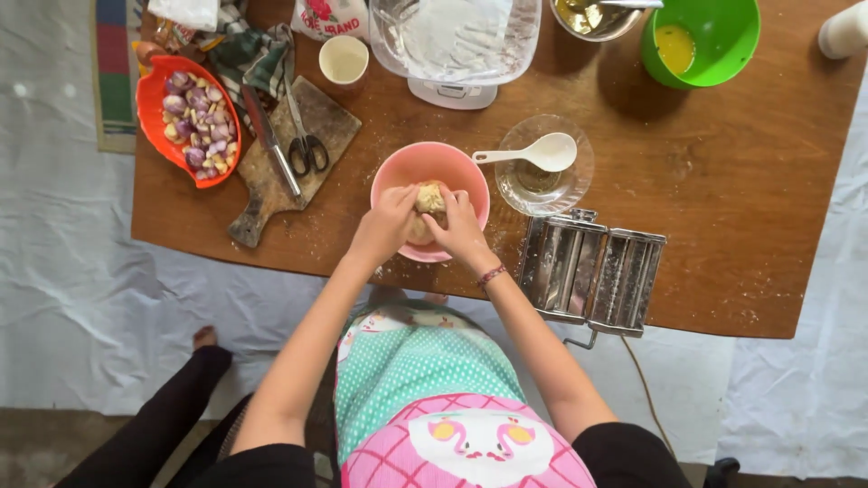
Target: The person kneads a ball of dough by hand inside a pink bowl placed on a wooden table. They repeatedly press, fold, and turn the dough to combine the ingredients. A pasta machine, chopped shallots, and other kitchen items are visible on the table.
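Head view: both hands (425, 221) pinch dough (430, 197) in a pink bowl (407, 167), pasta roller (592, 271) just right.

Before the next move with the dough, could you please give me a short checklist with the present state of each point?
1. Both hands on the dough: ok. The left hand and right hand press the dough lump from either side.
2. Dough inside the pink bowl: ok.
3. Bowl fully on the wooden table: ok, though it stands near the front edge.
4. Knife and scissors away from the hands: ok, both lie on the cutting board to the left.
5. Pasta machine fixed to the table: cannot tell.
6. Dough texture: cannot tell.
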